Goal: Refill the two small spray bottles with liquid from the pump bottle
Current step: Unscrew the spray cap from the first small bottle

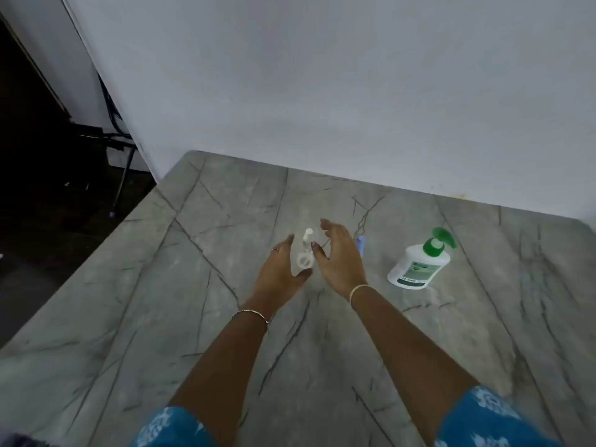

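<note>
Clear spray bottle (pixel 307 245), white top, mid-table (pixel 209 317) between left hand (pixel 281 269) and right hand (pixel 338 259); fingers apart, relaxed, gripping nothing. Pump bottle (pixel 418 264), green head, stands to the right. Blue item (pixel 361 244) half-hidden behind right hand.

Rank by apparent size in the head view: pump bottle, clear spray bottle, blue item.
1. pump bottle, largest.
2. clear spray bottle, next.
3. blue item looks smallest, but the right hand hides most of it: unsure.
</note>
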